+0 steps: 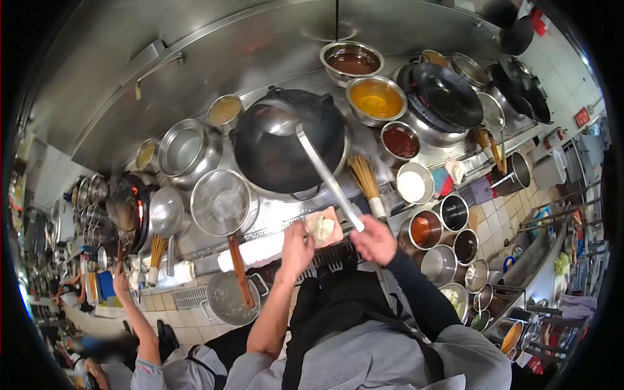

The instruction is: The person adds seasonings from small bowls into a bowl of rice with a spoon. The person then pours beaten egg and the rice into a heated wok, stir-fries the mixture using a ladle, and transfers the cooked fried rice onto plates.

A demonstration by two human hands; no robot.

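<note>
A long-handled metal ladle (pixel 325 175) slants across the wok's right side. My right hand (pixel 376 240) is closed round the end of its handle. The ladle's bowl rests inside the large black wok (pixel 289 146). My left hand (pixel 298 250) is at the counter's front edge, its fingers curled against a pale crumpled cloth (pixel 320 227) that lies on a pink cloth. Beside that hand is a white rolled towel (pixel 260 251). A bamboo brush (pixel 366 182) stands just right of the ladle handle.
A round strainer (pixel 221 203) with a wooden handle lies left of the wok. Bowls of amber liquid (pixel 376 100) and red sauce (pixel 400 142) stand to the right, with several pots below. At far left, a co-worker's arm (pixel 140 318) reaches toward a flaming wok (pixel 130 211).
</note>
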